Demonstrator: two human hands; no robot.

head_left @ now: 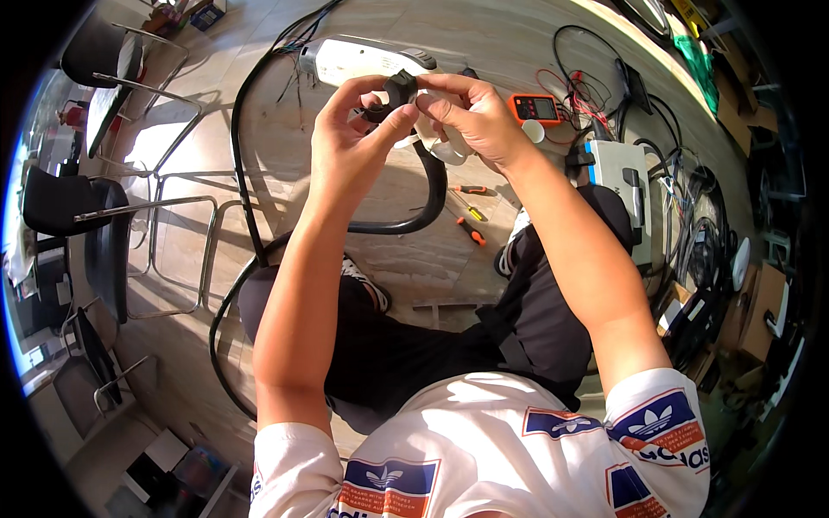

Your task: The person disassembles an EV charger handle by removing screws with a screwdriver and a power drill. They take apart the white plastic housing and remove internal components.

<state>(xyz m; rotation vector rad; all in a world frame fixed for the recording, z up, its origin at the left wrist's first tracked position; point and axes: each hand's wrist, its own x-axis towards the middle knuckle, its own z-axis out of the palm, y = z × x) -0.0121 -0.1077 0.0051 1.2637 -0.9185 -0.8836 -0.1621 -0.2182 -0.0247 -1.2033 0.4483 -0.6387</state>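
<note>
Upper centre of frame: small black part [401, 90] pinched by fingers of left hand [350, 125] and right hand [479, 116], visible length slanting upper right to lower left, front end unclear.

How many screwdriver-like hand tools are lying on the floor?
3 in view: an orange tool farthest away, a yellow tool in the middle, and a second orange tool nearest. Others may be hidden.

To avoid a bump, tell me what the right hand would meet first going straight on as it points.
Likely the black part: the right hand points left and seems to touch it, though depth is unclear. Beyond it comes the left hand.
</note>
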